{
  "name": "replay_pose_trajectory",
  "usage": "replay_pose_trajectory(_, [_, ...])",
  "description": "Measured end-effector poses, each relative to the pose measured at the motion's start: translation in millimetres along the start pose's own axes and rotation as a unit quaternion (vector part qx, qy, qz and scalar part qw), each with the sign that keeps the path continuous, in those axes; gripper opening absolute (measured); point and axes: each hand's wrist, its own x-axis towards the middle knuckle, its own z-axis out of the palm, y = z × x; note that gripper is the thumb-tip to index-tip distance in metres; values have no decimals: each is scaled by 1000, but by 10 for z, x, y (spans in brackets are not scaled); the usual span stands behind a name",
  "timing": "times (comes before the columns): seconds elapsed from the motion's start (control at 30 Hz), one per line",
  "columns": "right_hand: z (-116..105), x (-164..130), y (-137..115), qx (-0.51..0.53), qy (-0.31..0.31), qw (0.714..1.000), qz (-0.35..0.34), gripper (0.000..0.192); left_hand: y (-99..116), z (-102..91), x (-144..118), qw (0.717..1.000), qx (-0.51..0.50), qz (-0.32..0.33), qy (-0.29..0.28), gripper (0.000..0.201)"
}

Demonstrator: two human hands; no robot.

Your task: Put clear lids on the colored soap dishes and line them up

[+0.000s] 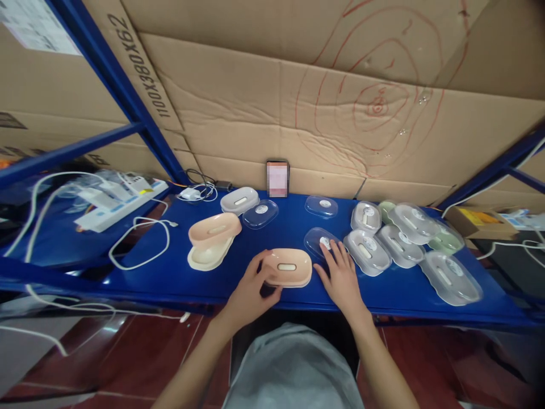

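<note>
Left hand (pixel 251 289), pink dish (pixel 288 267) crosswise.

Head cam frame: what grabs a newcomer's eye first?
First the two hands at the front edge of the blue shelf: the left hand grips a pink oval soap box, and the right hand rests its fingertips on a clear lid beside it. To the right lies a cluster of clear-lidded grey boxes. Behind, the cardboard wall carries red scribbled rings.
</note>
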Motion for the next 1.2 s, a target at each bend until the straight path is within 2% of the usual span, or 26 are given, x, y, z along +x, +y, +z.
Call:
replay_pose_trajectory(0.07, [17, -9, 29, 23, 17, 999, 14, 48, -3, -19, 9, 999, -26, -11, -17, 21])
replay_pose_trajectory(0.13, [-28, -23, 43, 76, 25, 997, -16, 48, -19, -16, 14, 998, -49, -20, -20, 38])
replay_pose_trajectory(0.23, [-159, -44, -10, 137, -29, 980, -143, 53, -65, 22, 8, 996, -75, -35, -13, 67])
replay_pose_trajectory(0.3, [-232, -58, -101, 130, -63, 965, -218, 55, -96, 48, 6, 995, -86, -40, -14, 77])
replay_pose_trajectory(0.37, [-268, -68, -214, 103, -69, 958, -257, 53, -116, 56, 15, 994, -93, -45, -22, 81])
replay_pose_trajectory(0.53, [-243, -73, -403, 68, -62, 960, -266, 44, -119, 8, 19, 993, -97, -59, -35, 74])
replay_pose_trajectory(0.63, [-212, -82, -402, 62, -52, 963, -258, 43, -130, -46, 5, 993, -103, -50, -41, 76])
replay_pose_trajectory(0.7, [-191, -102, -377, 45, -37, 970, -236, 45, -145, -88, 88, 993, -112, -27, -33, 73])
replay_pose_trajectory(0.8, [-160, -145, -339, -1, 11, 985, -171, 52, -146, -93, 519, 995, -100, 13, 0, 49])
replay_pose_trajectory(0.83, [-153, -159, -331, -15, 27, 987, -156, 55, -133, -59, 746, 997, -68, 29, -12, 45])
replay_pose_trajectory(0.9, [-152, -182, -327, -30, 40, 986, -161, 64, -93, 73, 1271, 995, -2, 64, -74, 46])
replay_pose_trajectory(0.97, [-170, -194, -336, -26, 14, 979, -199, 71, -54, 256, 1793, 989, 17, 86, -116, 47])
replay_pose_trajectory(1.03, [-198, -197, -353, -8, -31, 974, -225, 67, -45, 429, 2212, 984, 40, 87, -148, 48])
replay_pose_trajectory(1.1, [-222, -186, -365, 12, -60, 973, -222, 57, -70, 546, 2477, 982, 65, 69, -165, 51])
replay_pose_trajectory(1.2, [-232, -115, -363, 23, -28, 976, -216, 49, -128, 596, 2625, 979, 98, 44, -173, 50])
